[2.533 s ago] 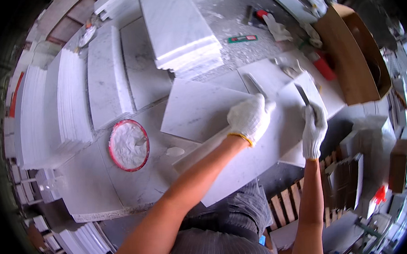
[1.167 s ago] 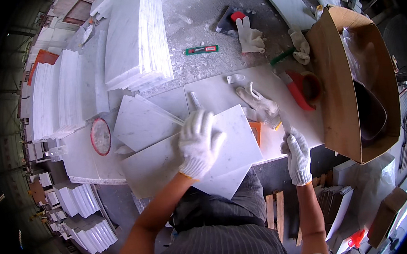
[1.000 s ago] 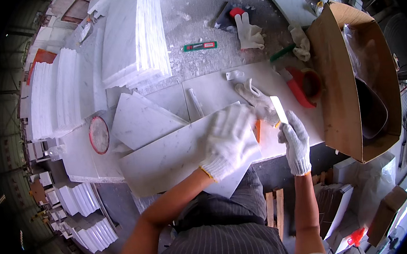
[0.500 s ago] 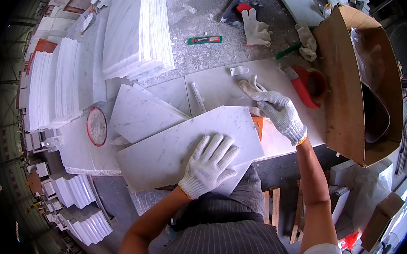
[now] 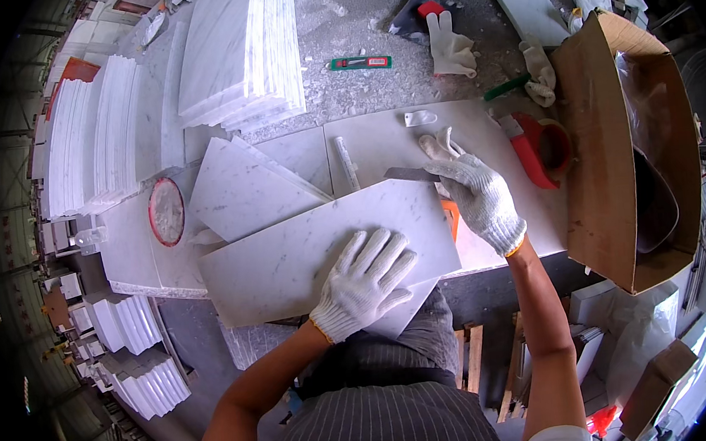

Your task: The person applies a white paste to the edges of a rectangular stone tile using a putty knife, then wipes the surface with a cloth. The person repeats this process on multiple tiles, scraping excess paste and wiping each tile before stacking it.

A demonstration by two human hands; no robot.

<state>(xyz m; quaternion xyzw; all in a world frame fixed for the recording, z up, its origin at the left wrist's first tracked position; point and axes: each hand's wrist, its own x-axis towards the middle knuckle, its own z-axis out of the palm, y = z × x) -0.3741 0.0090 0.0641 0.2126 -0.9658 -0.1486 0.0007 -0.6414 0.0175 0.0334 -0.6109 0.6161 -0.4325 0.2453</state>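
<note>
My left hand [image 5: 362, 284], in a white knit glove, lies flat with fingers spread on a grey-veined white marble tile [image 5: 289, 254]. The tile overhangs the near table edge, and another white piece [image 5: 406, 314] shows beneath it by my leg. My gloved right hand [image 5: 480, 202] grips a thin dark flat blade [image 5: 410, 174] at the tile's far right corner. Whether blade and tile touch, I cannot tell. Just beyond that hand rests a soiled white glove-like piece [image 5: 438, 142]. An orange object [image 5: 451, 217], partly hidden, lies beside the tile's right edge.
Stacked marble tiles [image 5: 232, 56] stand at the far left, with angled tiles [image 5: 246, 183] nearer. A red-rimmed round container [image 5: 167, 212] is left. To the right are a red tape dispenser [image 5: 535, 160] and cardboard box [image 5: 593, 160]. A green-packaged item [image 5: 360, 63] and glove [image 5: 450, 47] lie beyond.
My right hand has drawn slightly back toward the tile's corner, and the dark blade now shows in its fingers. My left hand stays flat on the tile.
</note>
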